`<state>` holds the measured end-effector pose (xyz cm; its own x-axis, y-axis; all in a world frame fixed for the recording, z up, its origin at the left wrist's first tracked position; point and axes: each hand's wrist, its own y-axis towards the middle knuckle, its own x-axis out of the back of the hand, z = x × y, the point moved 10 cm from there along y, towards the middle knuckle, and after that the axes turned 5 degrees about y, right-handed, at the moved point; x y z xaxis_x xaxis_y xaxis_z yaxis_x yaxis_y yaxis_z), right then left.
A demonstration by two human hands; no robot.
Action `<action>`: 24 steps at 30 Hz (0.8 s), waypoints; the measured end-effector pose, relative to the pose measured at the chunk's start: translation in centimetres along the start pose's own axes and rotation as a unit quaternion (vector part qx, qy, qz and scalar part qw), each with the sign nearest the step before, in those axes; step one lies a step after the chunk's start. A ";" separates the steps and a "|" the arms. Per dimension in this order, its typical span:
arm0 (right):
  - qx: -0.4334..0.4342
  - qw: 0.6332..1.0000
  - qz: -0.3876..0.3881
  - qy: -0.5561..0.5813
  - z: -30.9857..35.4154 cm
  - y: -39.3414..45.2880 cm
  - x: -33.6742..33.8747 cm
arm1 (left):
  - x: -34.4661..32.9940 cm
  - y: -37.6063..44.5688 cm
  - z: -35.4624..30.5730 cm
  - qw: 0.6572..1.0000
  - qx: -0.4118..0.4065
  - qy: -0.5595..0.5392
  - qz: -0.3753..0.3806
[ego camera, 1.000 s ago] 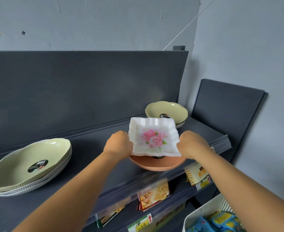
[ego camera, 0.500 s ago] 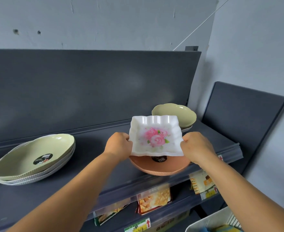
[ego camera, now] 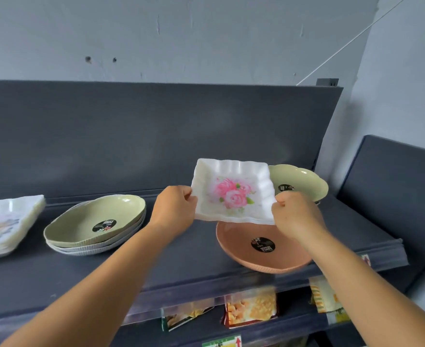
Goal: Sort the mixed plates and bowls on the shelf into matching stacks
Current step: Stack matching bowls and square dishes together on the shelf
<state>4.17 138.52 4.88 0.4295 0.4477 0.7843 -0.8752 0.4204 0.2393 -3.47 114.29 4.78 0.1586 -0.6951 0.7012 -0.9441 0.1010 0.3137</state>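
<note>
A white square plate (ego camera: 232, 192) with pink roses and a wavy rim hangs in the air above the shelf. My left hand (ego camera: 175, 209) pinches its left edge and my right hand (ego camera: 295, 216) pinches its right edge. Just below it an orange bowl (ego camera: 264, 249) with a black sticker sits near the shelf's front edge. A green bowl (ego camera: 298, 182) stands behind it at the right. To the left lies a stack of oval plates (ego camera: 95, 222), green on top of white ones. At the far left edge is a stack of white square plates (ego camera: 6, 221).
The dark grey shelf (ego camera: 181, 261) has a tall back panel and a clear price strip along its front. Snack packets (ego camera: 250, 308) hang on the level below. A grey wall closes off the right side.
Both hands have lifted the rose plate up off the orange bowl and tilted it. The view has swung left, so the white square stack now shows at the far left.
</note>
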 end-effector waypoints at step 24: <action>0.181 0.978 0.092 0.057 32.8 -8.8 -18.5 | 29.2 -5.5 24.6 0.977 0.093 0.118 -0.152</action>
<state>-3.37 100.63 7.05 0.2616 0.5835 0.7688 -0.9525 0.0275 0.3032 -0.72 75.89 7.74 0.4821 -0.4868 0.7284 -0.8753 -0.2312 0.4248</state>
